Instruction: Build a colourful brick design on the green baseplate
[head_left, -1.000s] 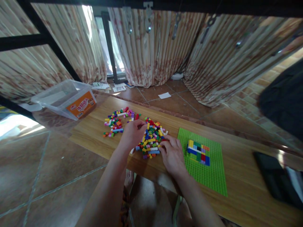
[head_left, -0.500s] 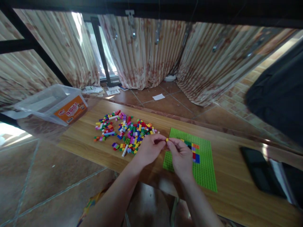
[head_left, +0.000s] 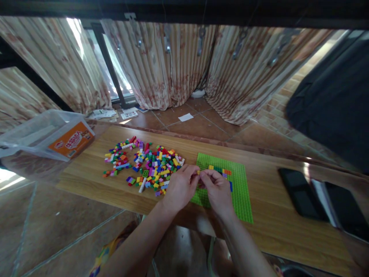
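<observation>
My left hand (head_left: 179, 187) and my right hand (head_left: 218, 191) meet at their fingertips over the left part of a green studded baseplate (head_left: 241, 200). Pinched between them is a small yellow toy brick (head_left: 198, 172), mostly covered by the fingers. Both hands are closed around it. Behind my right hand, a cluster of joined bricks (head_left: 225, 172) in yellow, green, orange, purple and blue sits on the baseplate, partly hidden. Left of my left hand spreads a loose pile of coloured bricks (head_left: 161, 166).
A wooden bench top (head_left: 268, 231) carries everything. A clear plastic bin (head_left: 43, 132) with an orange label stands at its left end. Dark flat devices (head_left: 300, 194) lie to the right. Papers (head_left: 186, 117) are on the tiled floor beyond, before patterned curtains (head_left: 161, 69).
The whole view has swung, so the bench and its contents appear further left. My fingertips have drawn closer together, covering more of the yellow brick.
</observation>
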Demonstrator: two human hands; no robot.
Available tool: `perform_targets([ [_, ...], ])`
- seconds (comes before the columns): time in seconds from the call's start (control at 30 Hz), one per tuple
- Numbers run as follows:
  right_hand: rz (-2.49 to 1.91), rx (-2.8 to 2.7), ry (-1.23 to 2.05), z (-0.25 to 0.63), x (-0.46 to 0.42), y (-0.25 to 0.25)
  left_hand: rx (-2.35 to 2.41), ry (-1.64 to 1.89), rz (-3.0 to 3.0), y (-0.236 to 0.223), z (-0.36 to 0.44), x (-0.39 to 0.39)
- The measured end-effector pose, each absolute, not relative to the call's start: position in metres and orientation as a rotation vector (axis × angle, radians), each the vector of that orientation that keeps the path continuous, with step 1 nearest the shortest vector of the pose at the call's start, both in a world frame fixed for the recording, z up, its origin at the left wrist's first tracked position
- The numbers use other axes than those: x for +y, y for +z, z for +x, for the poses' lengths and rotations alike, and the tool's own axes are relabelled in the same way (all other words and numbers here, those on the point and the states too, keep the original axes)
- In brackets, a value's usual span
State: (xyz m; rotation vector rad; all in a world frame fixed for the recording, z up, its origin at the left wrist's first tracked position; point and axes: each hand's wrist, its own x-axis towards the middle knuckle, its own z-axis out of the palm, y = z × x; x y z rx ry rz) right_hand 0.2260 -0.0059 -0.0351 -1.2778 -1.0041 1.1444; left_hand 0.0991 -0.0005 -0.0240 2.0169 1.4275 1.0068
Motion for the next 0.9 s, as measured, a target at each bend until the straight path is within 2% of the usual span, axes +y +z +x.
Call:
perform_targets([
  [0.2, -1.495, -0.998, 0.685, 0.269, -0.004, -0.021, 1.315, 0.894, 1.988, -0.029, 0.105, 0.0],
  [0.27, -1.498, -0.908, 0.631, 0.286, 0.0, -0.02, 1.292, 0.864, 1.986, -0.032, 0.11, -0.001],
  [0.47, -1.569, -0.832, 0.646, 0.317, 0.008, -0.036, 1.305, 0.801, 1.994, -0.038, 0.124, -0.001],
  [0.9, -1.793, -1.099, 0.655, 0.334, 0.01, -0.048, 1.401, 0.726, 2.042, -0.042, 0.132, 0.003],
])
